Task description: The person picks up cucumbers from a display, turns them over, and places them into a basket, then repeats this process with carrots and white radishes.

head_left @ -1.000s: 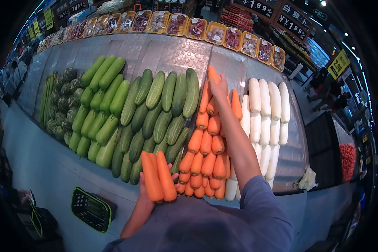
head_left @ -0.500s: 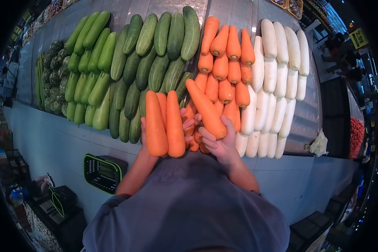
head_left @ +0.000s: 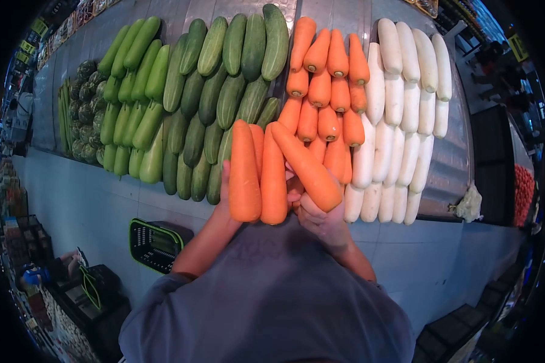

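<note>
My left hand (head_left: 226, 187) holds three carrots upright side by side: a large carrot (head_left: 244, 172), another carrot (head_left: 274, 181) and one partly hidden behind them. Its fingers are mostly covered by them. Tilted to the upper left, a single carrot (head_left: 307, 166) lies in my right hand (head_left: 321, 219), with the fingers wrapped round its thick lower end. The tip of this carrot touches or overlaps the top of the carrot beside it. Behind my hands, stacked carrots (head_left: 329, 124) stand in rows on the sloping display.
Cucumbers (head_left: 230, 103) and long green gourds (head_left: 145, 127) are stacked left of the carrots, white radishes (head_left: 393, 109) right. A black basket with a green rim (head_left: 156, 247) sits at lower left. A crumpled plastic bag (head_left: 469, 204) hangs at the display's right edge. People (head_left: 502, 75) are at far right.
The three carrots in my left hand have moved right, closer to the carrot in my right hand. My right hand has shifted slightly right and down.
</note>
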Motion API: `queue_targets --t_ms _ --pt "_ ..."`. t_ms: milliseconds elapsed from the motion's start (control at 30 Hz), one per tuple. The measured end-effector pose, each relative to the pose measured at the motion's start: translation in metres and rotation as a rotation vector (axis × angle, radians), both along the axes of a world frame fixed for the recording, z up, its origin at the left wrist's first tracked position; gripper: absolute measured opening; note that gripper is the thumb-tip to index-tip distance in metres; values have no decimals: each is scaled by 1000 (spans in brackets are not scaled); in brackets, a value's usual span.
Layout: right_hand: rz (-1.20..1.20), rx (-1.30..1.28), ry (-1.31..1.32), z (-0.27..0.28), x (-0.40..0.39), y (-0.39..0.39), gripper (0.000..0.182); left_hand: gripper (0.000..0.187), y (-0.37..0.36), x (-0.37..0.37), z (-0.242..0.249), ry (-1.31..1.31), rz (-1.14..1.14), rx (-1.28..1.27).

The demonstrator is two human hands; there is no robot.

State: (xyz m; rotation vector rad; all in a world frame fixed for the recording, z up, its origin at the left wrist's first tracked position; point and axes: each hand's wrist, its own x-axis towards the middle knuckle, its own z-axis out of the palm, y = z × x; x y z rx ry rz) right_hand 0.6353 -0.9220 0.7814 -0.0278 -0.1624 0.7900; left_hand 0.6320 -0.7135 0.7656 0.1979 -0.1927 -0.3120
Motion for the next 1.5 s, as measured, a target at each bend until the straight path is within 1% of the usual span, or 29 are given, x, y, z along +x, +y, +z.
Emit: queue_targets --t_ms 67,133,167,200,233,267,300,333,367,433,500,533,567,633,700,767,833,867,933,1067,1133,1167,1233,1300,1333,1367,1433,1467,1500 --pt "-56 -63 31 12 -2 3 67 107 -1 -3 6 50 -21 31" --pt "-222 -592 -15 26 -2 7 63 115 -2 -3 12 96 -42 63" --pt "-219 -592 -12 24 -2 5 63 118 -2 -3 13 120 -53 80" --pt "-166 -465 -124 19 -1 1 64 122 -2 -2 13 144 -64 96" --pt "-113 -336 -234 22 0 2 68 122 -2 0 11 146 -63 97" --pt "-113 -335 -231 26 -3 5 68 115 -2 2 5 54 -46 120" --pt "-364 -572 -340 32 -8 10 72 109 -3 3 2 -37 -32 142" --pt "-618 -812 -444 38 -13 14 75 109 -4 1 1 -32 -39 138" --pt "-624 -821 -440 37 -15 13 75 115 -3 0 1 -12 -36 112" --pt "-746 -1051 -819 34 -17 7 81 121 -8 3 0 3 -40 78" --pt "-725 -1131 -814 35 -17 10 81 122 -4 4 0 57 14 164" --pt "-699 -1207 -810 36 -17 13 80 115 -5 5 2 15 -16 106" --pt "-695 -1194 -815 36 -15 14 80 115 -4 4 1 12 -5 114" --pt "-678 -1392 -886 38 -12 16 76 107 -5 0 -10 174 100 259" --pt "-655 -1408 -871 40 -11 20 74 101 -5 1 -20 166 93 209" --pt "-634 -1432 -857 44 -9 18 72 102 -6 2 -19 155 65 276" --pt "-576 -1558 -1082 49 -8 14 74 103 -5 6 -20 125 58 298" --pt "-578 -1557 -1088 56 -8 13 74 105 -4 8 -21 102 50 322" --pt "-414 -1662 -1232 74 -8 12 74 107 -3 9 -25 112 33 337" --pt "-461 -1608 -1228 68 -4 12 68 114 0 8 -34 137 -24 316" --pt "-401 -1496 -1154 63 3 5 56 116 -2 10 -26 55 -17 305" --pt "-430 -1518 -1163 60 4 3 56 117 -5 11 -23 -7 -2 293" --pt "-429 -1266 -925 50 4 8 47 119 -9 10 -26 -31 -14 282" --pt "-489 -1255 -910 49 10 8 41 119 -11 10 -32 -8 -13 81" --pt "-552 -1280 -908 54 16 8 38 116 -3 15 -44 -114 -187 -85" --pt "-612 -1303 -904 58 24 7 36 116 -5 17 -42 -124 -195 -89" --pt "-833 -1579 -922 54 68 -4 32 121 -8 18 -35 -52 -228 -298" --pt "-905 -1733 -886 63 96 -11 35 121 -7 18 -33 -56 -232 -300" --pt "-1093 -1885 -920 60 129 -19 37 120 -5 18 -32 -13 -223 -280"
